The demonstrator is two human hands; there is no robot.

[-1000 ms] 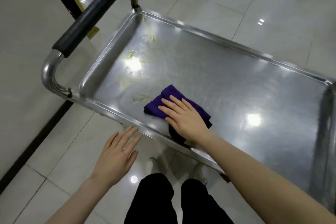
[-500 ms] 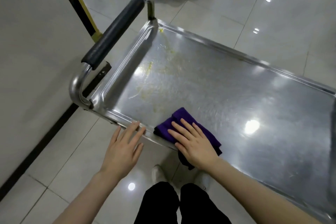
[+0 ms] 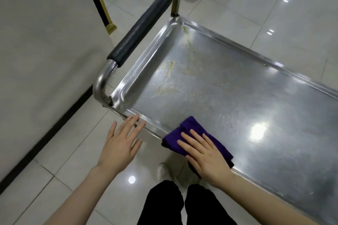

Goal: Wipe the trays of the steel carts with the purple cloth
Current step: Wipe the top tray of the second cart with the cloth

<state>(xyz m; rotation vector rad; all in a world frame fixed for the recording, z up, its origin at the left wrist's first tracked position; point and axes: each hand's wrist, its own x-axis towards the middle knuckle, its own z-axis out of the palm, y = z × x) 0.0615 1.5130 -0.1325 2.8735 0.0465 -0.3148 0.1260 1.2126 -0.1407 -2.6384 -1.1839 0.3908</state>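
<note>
The right hand (image 3: 206, 157) lies flat, palm down, on the purple cloth (image 3: 192, 133), its fingers (image 3: 192, 139) straight and slightly spread, pressing the cloth rather than gripping it. The cloth is folded and sits at the near edge of the steel tray (image 3: 228, 100); part of it lies on the tray bed beyond the fingertips, and part drapes over the near rim under the palm and heel of the hand.

The left hand (image 3: 118, 144) is open, its fingers (image 3: 131, 124) apart, with the fingertips touching the tray's near rim close to the corner, to the left of the cloth. It holds nothing.

Beyond the left fingertips, at the tray's short end, the cart handle (image 3: 140, 29) runs away from the person: a steel tube with a black grip sleeve. Further out from the right fingertips, toward the handle end, yellowish smears (image 3: 170, 71) streak the tray bed, and more sit in the far corner. To the right of the cloth the tray bed shows a bright light reflection.

Below the hands, dark trousers (image 3: 164, 204) and a pale shoe (image 3: 163, 171) stand on the glossy tiled floor (image 3: 60, 179). A pale wall (image 3: 36, 42) with a dark baseboard runs along the left.
</note>
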